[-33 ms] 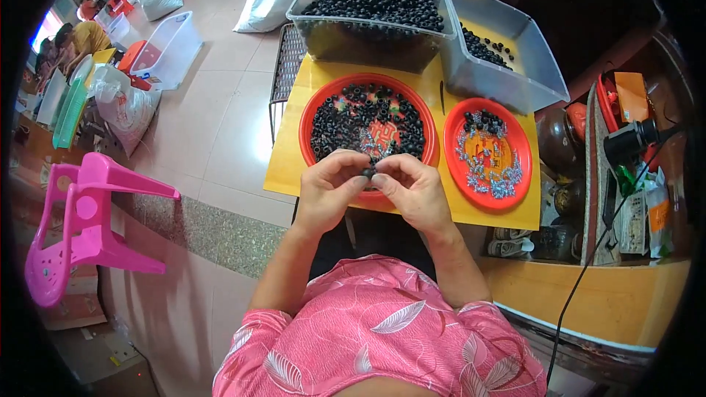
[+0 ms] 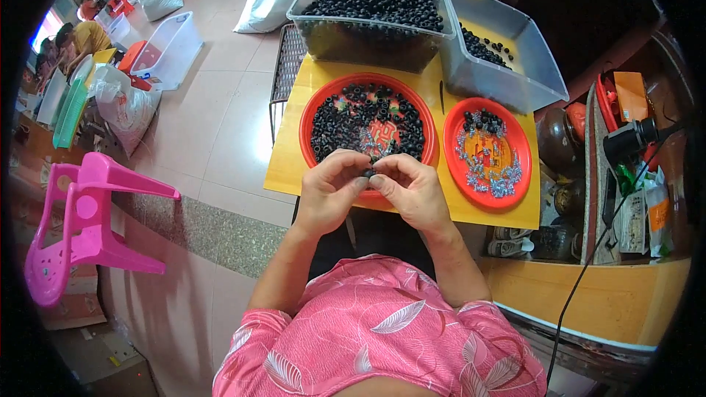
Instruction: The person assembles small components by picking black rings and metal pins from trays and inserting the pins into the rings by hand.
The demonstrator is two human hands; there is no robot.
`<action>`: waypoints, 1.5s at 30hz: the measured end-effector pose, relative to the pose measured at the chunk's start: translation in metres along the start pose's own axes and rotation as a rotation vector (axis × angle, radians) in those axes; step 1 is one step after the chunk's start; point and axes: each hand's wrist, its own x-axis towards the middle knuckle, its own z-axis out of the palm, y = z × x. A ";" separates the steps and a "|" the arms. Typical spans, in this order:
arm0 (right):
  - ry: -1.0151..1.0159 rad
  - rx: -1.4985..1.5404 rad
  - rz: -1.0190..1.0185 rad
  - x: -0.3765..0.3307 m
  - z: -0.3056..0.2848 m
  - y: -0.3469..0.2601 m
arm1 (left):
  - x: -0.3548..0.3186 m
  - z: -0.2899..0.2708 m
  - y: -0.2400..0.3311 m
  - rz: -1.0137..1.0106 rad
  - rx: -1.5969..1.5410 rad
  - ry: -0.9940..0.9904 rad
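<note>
Bead: small, dark and rounded bead, held over the near rim of the big tray; fingertips cover much of it.
Left hand: bare, its grip pinched on the bead, thumb and forefinger bent toward each other.
Right hand: bare, its grip closed on the same bead from the other side; the two hands nearly meet.
Big tray: round, red, smooth, with a patterned floor under loose black beads, glossy and hollow-looking. The hands hide part of its near edge.
Small tray: red, oval to the eye, just right of the big one; spiky-looking silver bits ring its floor, dark beads gather at its far end.
Surface: flat, yellow, under both trays.
Tubs: clear, stiff plastic. The left tub is heaped with black beads; the right tub has a scattering. Together they wall off the far side.
Stick: thin, dark, between big tray and right tub.
Right side: a rounded brown jar, a black device and a thin cord hanging down.
Left side: a pink plastic stool with round holes, on its side; a bulging sack beyond it, on pale tiles.
</note>
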 end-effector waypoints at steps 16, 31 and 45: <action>-0.109 0.327 0.097 0.002 -0.012 0.011 | 0.003 -0.001 -0.001 0.298 0.354 -0.120; -0.168 0.374 0.237 0.028 -0.007 0.003 | 0.027 -0.012 -0.002 0.275 0.409 -0.126; -0.185 0.074 0.087 0.041 -0.020 0.003 | 0.034 -0.011 -0.008 0.152 0.388 -0.144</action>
